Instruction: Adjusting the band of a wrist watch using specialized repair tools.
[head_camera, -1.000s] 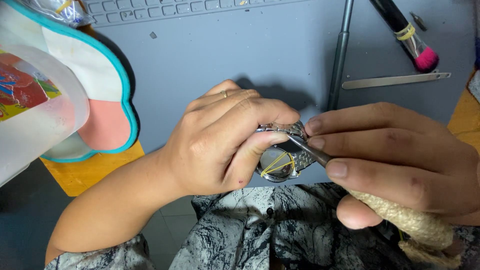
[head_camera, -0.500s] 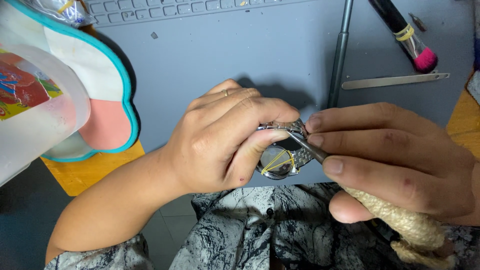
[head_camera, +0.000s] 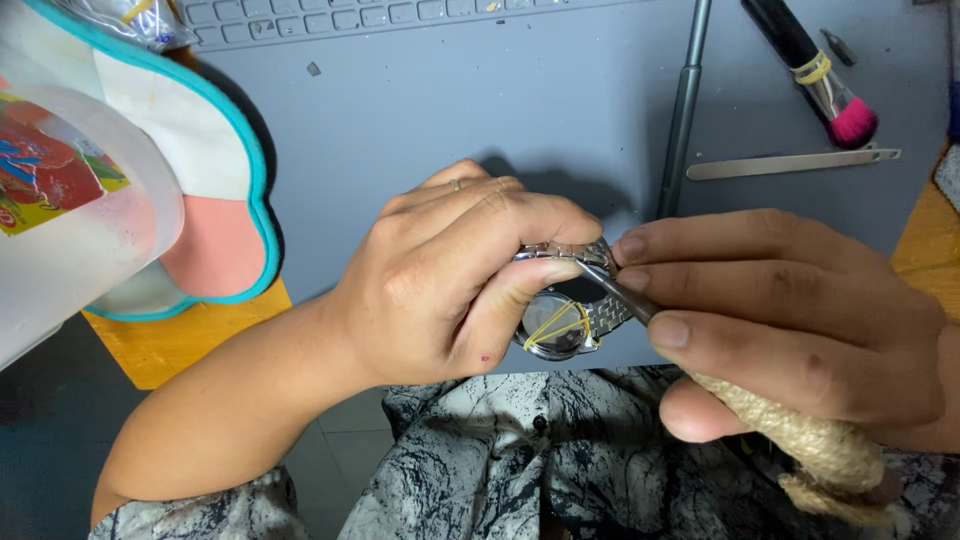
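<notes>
Grey mat surface (head_camera: 420, 130), left hand (head_camera: 450, 285) clamping a silver watch (head_camera: 565, 315), right hand (head_camera: 790, 320) at 3 o'clock pinching a twine-wrapped tool (head_camera: 800, 440) against it.

a repair desk: grey work mat (head_camera: 450, 110), keyboard (head_camera: 380, 15), hand tools (head_camera: 790, 165).

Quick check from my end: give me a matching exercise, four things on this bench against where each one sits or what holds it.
1. wristwatch
2. twine-wrapped tool
3. pink-tipped brush
4. keyboard

a. top right of the grey mat
b. gripped in the right hand
c. along the top edge
d. held in the left hand

Pairs: 1-d, 2-b, 3-a, 4-c
</notes>
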